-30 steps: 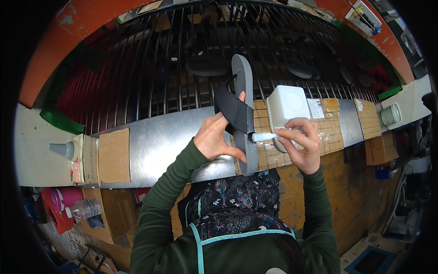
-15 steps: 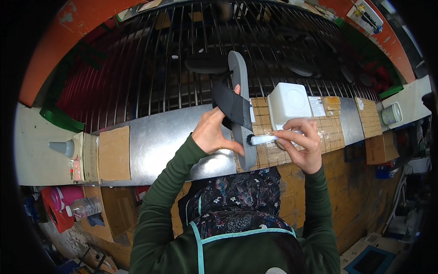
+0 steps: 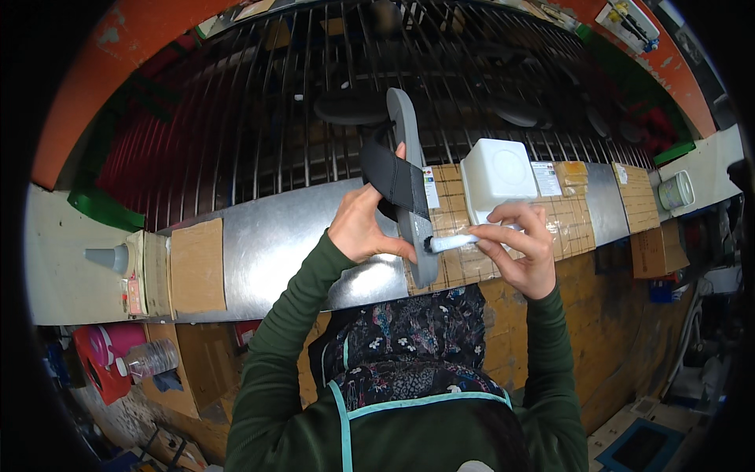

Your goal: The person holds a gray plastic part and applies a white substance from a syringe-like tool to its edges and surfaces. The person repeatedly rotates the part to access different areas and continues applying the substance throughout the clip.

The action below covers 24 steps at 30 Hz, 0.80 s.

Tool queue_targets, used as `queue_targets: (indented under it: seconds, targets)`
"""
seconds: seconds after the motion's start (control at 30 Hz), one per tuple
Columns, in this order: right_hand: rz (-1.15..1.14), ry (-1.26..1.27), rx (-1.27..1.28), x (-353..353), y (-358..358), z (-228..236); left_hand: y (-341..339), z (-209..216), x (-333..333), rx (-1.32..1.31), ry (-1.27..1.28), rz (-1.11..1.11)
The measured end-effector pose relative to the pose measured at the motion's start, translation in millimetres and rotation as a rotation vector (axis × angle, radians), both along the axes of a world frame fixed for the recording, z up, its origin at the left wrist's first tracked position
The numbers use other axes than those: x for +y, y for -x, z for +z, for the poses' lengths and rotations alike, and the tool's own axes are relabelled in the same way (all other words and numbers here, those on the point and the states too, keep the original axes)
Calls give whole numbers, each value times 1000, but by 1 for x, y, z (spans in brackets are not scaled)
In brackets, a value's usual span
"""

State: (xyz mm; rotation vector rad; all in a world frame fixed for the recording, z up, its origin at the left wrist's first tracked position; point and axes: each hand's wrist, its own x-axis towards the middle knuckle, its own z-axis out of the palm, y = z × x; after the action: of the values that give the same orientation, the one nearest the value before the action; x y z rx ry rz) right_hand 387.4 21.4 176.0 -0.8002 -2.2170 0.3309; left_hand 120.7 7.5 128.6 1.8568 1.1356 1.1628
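My left hand (image 3: 363,226) grips a grey slide sandal (image 3: 406,118) with a wide black strap (image 3: 393,175). The sandal is held on edge, its thumb side low near the heel or toe end, and some fingers pass under the strap. Between the fingertips of my right hand (image 3: 523,245) is a small white-handled brush (image 3: 454,242). Its dark bristles touch the side of the sole near the sandal's lower end. Just beyond my right hand stands a white square plastic tub (image 3: 502,171) on taped cardboard (image 3: 464,266).
A metal ledge (image 3: 291,236) runs across in front of me. Past it lies a rack of metal bars (image 3: 267,134) with dark soles (image 3: 350,106) on it. A cardboard sheet (image 3: 198,266) and a grey funnel-shaped piece (image 3: 108,257) are at left; a pale green-white cup (image 3: 676,190) is at right.
The sandal and my left hand have shifted slightly left. The brush has moved a little along with them and stays against the sole's edge.
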Motion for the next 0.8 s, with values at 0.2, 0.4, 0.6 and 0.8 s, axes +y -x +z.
queue_targets:
  seconds: [0.2,0.4,0.6,0.8]
  targets:
    - [-100,-127,-3,0,5,1,-3,3,-1,65,-89,9]
    - [-64,-123,-47,-2,3,3,-4,4,1,34,-88,7]
    - [-31,-100,-58,-2,1,3,-2,6,0,51,-42,11]
    - [-24,-95,-110,-5,-1,6,-1,2,3,13,-63,29]
